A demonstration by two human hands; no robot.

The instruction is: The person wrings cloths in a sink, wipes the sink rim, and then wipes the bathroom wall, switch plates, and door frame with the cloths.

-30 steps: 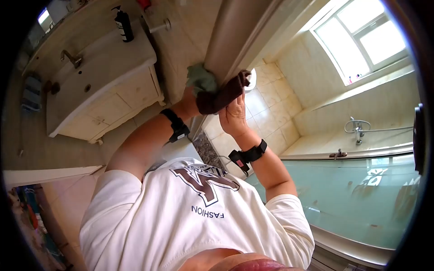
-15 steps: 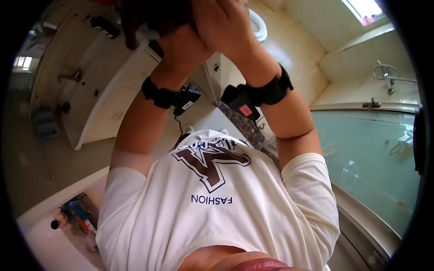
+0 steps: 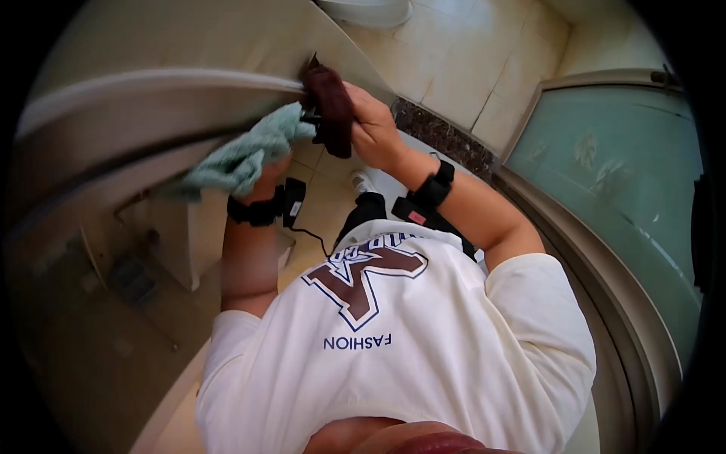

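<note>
My right hand (image 3: 372,127) is closed on a dark maroon cloth (image 3: 333,110), which touches the end of a long pale edge (image 3: 189,77) that looks like the top of a door. My left hand (image 3: 275,165) is mostly hidden behind a bunched light green towel (image 3: 246,155) and appears to grip it; its fingers do not show. The towel hangs to the left, just below the pale edge, with its far end blurred. Both wrists wear black straps with small boxes.
A frosted glass shower panel (image 3: 605,181) stands at the right, with a dark stone sill (image 3: 446,129) beside the tiled floor (image 3: 446,57). Part of a white toilet (image 3: 370,11) shows at the top. A pale cabinet (image 3: 189,242) is at the lower left.
My view has turned, and the washbasin counter has left the upper left. My hands, close together before, are now apart beside the pale edge. The green towel has come into view.
</note>
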